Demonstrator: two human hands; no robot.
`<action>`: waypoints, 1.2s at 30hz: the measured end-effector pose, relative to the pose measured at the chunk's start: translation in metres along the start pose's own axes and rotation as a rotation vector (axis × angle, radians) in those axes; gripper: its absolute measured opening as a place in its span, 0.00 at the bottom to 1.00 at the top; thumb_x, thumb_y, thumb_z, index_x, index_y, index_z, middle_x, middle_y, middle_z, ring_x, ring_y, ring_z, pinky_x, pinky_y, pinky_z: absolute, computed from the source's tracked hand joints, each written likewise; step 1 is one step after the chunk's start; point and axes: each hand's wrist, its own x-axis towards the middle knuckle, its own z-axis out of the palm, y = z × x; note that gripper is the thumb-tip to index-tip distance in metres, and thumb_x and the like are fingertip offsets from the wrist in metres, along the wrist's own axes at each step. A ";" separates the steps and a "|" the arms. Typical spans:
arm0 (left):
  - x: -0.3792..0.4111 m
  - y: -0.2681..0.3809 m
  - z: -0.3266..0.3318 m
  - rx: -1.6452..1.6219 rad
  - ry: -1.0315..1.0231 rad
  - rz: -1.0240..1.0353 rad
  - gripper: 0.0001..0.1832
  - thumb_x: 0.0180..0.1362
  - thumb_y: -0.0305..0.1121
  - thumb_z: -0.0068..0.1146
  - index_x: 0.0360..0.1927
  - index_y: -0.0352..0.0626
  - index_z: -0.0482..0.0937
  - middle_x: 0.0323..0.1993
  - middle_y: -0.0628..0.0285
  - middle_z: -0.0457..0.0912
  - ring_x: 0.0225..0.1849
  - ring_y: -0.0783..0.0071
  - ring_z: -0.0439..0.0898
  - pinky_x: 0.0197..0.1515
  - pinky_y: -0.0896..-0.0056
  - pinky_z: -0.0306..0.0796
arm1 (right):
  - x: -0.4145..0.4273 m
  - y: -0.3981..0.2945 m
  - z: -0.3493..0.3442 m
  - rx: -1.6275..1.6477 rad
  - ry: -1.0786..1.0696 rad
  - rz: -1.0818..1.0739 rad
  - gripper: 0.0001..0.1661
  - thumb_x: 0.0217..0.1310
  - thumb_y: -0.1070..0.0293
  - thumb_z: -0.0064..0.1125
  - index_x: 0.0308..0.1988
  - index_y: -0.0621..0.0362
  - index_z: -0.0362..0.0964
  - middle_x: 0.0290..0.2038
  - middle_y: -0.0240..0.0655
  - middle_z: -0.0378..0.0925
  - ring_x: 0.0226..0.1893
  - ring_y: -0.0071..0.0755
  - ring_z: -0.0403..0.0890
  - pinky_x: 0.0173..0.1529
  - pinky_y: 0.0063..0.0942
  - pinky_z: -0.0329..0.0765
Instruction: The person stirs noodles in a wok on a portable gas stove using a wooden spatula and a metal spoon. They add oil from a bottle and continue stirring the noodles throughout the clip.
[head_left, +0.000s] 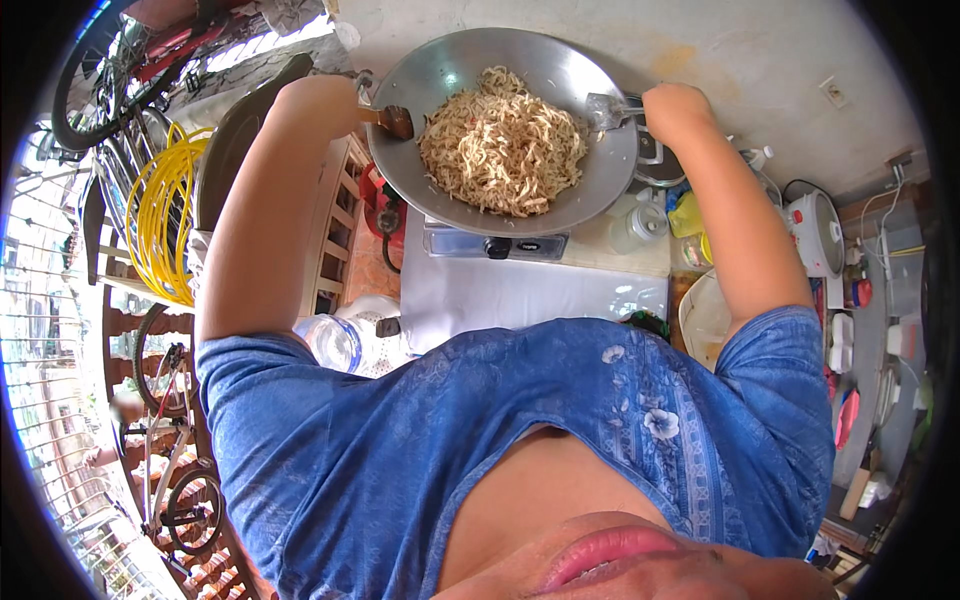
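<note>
A wide metal wok (405, 180) sits on a gas stove (450, 244), with a heap of pale brown shredded food (502, 146) in its middle. My left hand (322, 105) grips the handle of a wooden spatula (396, 122); the dark head of this tool lies against the wok's left inner wall. On the opposite side, my right hand (677, 112) is closed around the handle of a metal turner (604, 112). A few shreds cling near the turner's blade, which is over the right inner wall. Both tools are apart from the main heap.
Right of the stove stand a clear jar (646, 222), a lidded pot (661, 169) and a white rice cooker (817, 232). A coiled yellow hose (161, 217) hangs at the left, near bicycles (161, 420). A red gas cylinder (373, 199) stands below left. The wall (742, 67) rises behind the wok.
</note>
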 end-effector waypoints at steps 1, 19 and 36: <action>0.007 0.001 0.002 -0.019 -0.036 0.016 0.10 0.53 0.30 0.60 0.37 0.41 0.87 0.33 0.52 0.86 0.37 0.53 0.86 0.40 0.56 0.78 | 0.004 -0.002 0.001 0.017 -0.033 -0.004 0.14 0.55 0.75 0.56 0.40 0.58 0.85 0.45 0.43 0.85 0.46 0.47 0.86 0.48 0.39 0.82; 0.076 0.031 0.066 -0.291 -0.032 0.099 0.17 0.55 0.43 0.65 0.46 0.48 0.86 0.35 0.59 0.87 0.40 0.61 0.85 0.43 0.58 0.76 | 0.059 -0.062 0.070 0.724 -0.114 -0.080 0.17 0.62 0.63 0.58 0.51 0.43 0.83 0.44 0.38 0.85 0.43 0.41 0.85 0.49 0.39 0.79; 0.026 0.017 0.049 -0.357 0.403 -0.011 0.16 0.61 0.41 0.58 0.52 0.54 0.81 0.43 0.62 0.83 0.47 0.61 0.83 0.49 0.57 0.75 | 0.030 -0.042 0.070 0.669 0.603 0.001 0.16 0.66 0.62 0.57 0.51 0.40 0.81 0.38 0.31 0.82 0.38 0.38 0.83 0.43 0.39 0.79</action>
